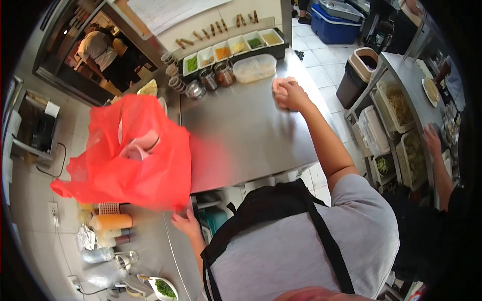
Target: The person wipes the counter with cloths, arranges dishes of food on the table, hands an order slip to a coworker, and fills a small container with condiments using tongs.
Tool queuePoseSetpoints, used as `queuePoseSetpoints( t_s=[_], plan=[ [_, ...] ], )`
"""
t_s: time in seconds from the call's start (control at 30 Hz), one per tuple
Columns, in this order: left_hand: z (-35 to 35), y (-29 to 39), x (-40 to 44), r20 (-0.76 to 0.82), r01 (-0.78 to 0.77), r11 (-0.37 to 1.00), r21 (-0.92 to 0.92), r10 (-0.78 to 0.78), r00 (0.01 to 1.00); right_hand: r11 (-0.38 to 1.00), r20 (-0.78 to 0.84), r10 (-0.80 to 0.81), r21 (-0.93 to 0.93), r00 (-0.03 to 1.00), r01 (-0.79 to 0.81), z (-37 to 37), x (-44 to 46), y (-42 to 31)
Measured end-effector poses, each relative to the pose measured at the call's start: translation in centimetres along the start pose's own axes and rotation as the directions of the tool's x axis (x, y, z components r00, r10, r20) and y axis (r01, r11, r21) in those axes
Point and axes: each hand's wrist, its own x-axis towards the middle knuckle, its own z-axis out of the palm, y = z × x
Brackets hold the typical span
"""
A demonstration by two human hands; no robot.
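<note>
My right hand (292, 96) is closed over a folded pink cloth (279, 89), pressed to the steel counter (236, 130) near its far right edge. At the left, my left hand (187, 223) has its fingers closed at the lower corner of a red plastic bag (165, 175). The bag is spread out and see-through in places, with pale rounded shapes showing inside it. It covers the left part of the counter.
Sauce bottles (113, 221) stand left, near a bowl of chopped greens (164, 288). Behind the counter are a topping rack (231, 52), jars (207, 79) and a lidded plastic container (254, 68). A bin (356, 78) and a shelf unit (401, 75) stand right, near another person's hand (432, 140).
</note>
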Motion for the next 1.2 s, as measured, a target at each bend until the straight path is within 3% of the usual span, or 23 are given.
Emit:
queuePoseSetpoints(
  t_s=[0.07, 0.13, 0.2, 0.23, 0.3, 0.33, 0.37, 0.4, 0.47, 0.53, 0.63, 0.7, 0.73, 0.77, 0.8, 0.83, 0.9, 0.93, 0.97, 1.03, 1.1, 1.13, 1.2],
  plan=[
    [1.3, 0.1, -0.3, 0.015, 0.122, 0.981, 0.153, -0.126, 0.992, 0.997, 0.005, 0.046, -0.055, 0.999, -0.046, 0.7, 2.2, 2.1],
    [1.8, 0.7, -0.4, 0.022, 0.142, 0.938, 0.318, -0.157, 0.987, 0.973, 0.072, 0.129, -0.204, 0.989, -0.112, 4.4, 3.5, 4.4],
    [2.2, 0.7, -0.2, -0.019, 0.105, 0.932, 0.346, -0.105, 0.994, 0.964, -0.017, 0.15, -0.218, 0.989, -0.15, 4.5, 2.4, 2.6],
    [2.3, 1.1, 0.0, -0.029, 0.109, 0.919, 0.379, -0.106, 0.994, 0.969, -0.156, 0.07, -0.222, 0.985, -0.104, 6.9, 3.0, 3.2],
    [2.2, 1.6, -0.1, -0.042, 0.121, 0.881, 0.457, -0.115, 0.993, 0.963, -0.241, -0.117, -0.265, 0.963, 0.051, 8.9, 2.2, 1.5],
    [2.1, 1.5, -0.3, -0.047, 0.141, 0.874, 0.464, -0.135, 0.99, 0.97, -0.089, -0.139, -0.211, 0.986, 0.118, 8.8, 1.4, -0.2],
    [2.2, 1.4, -0.2, -0.036, 0.141, 0.871, 0.47, -0.14, 0.989, 0.977, 0.198, -0.204, -0.015, 0.959, 0.211, 9.5, 0.8, -0.9],
    [2.4, 1.2, -0.1, -0.01, 0.123, 0.873, 0.473, -0.135, 0.991, 0.926, 0.279, -0.31, -0.129, 0.909, 0.355, 8.3, -1.6, -3.3],
    [3.2, 0.3, 0.0, -0.007, 0.109, 0.849, 0.518, -0.123, 0.992, 0.771, 0.323, -0.537, -0.187, 0.78, 0.608, 5.4, -6.6, -6.1],
    [2.8, 0.4, 0.0, -0.005, 0.127, 0.836, 0.535, -0.146, 0.989, 0.707, 0.088, -0.706, 0.053, 0.702, 0.705, 8.4, -10.9, -4.4],
    [2.8, 0.7, 0.3, -0.004, 0.063, 0.846, 0.53, -0.071, 0.997, 0.768, 0.186, -0.641, 0.183, 0.745, 0.614, 7.0, -14.0, -0.5],
    [2.5, 1.1, 0.3, -0.035, 0.048, 0.872, 0.487, -0.035, 0.999, 0.828, 0.202, -0.558, 0.07, 0.805, 0.556, 6.0, -14.4, 4.1],
    [1.5, 3.8, 1.0, -0.01, 0.083, 0.906, 0.415, -0.086, 0.996, 0.915, 0.085, -0.401, 0.071, 0.912, 0.396, 3.3, -14.9, 4.6],
    [2.1, 2.0, 0.6, -0.039, 0.089, 0.899, 0.428, -0.08, 0.996, 0.95, -0.004, -0.311, -0.005, 0.95, 0.311, 4.1, -14.3, 7.4],
    [1.6, 3.3, 1.1, -0.032, 0.152, 0.92, 0.362, -0.151, 0.988, 0.923, -0.136, -0.349, -0.22, 0.927, 0.315, 1.0, -13.5, 8.0],
    [1.5, 3.2, 1.1, -0.024, 0.166, 0.94, 0.297, -0.167, 0.986, 0.934, -0.312, -0.351, -0.178, 0.883, 0.309, 0.5, -12.3, 10.3],
    [1.3, 2.8, 1.0, -0.049, 0.147, 0.954, 0.262, -0.139, 0.989, 0.955, -0.385, -0.263, -0.236, 0.885, 0.181, -1.1, -10.3, 12.6],
    [1.2, 2.5, 0.6, -0.055, 0.18, 0.96, 0.216, -0.172, 0.984, 0.947, -0.506, -0.227, -0.316, 0.832, 0.067, -1.0, -10.0, 12.9],
    [0.9, 2.0, 0.1, -0.081, 0.145, 0.979, 0.146, -0.134, 0.988, 0.959, -0.513, -0.171, -0.282, 0.841, 0.023, -0.7, -9.6, 13.9],
    [-0.2, 1.8, -1.2, -0.09, 0.168, 0.984, -0.06, -0.173, 0.981, 1.0, -0.321, 0.02, -0.009, 0.947, -0.024, 0.7, -8.5, 18.1],
    [-2.1, 1.7, -3.9, -0.117, 0.154, 0.984, -0.094, -0.164, 0.979, 0.988, -0.179, 0.077, 0.145, 0.981, -0.051, 2.7, -7.1, 21.8],
    [-3.4, 1.3, -5.3, -0.121, 0.141, 0.984, -0.112, -0.154, 0.981, 0.96, -0.207, 0.222, 0.216, 0.953, -0.177, 1.5, -8.3, 19.6],
    [-6.5, 0.2, -8.6, -0.152, 0.182, 0.972, -0.147, -0.204, 0.967, 0.96, -0.277, 0.275, 0.032, 0.921, -0.277, 1.1, -9.4, 17.3]
  ],
)
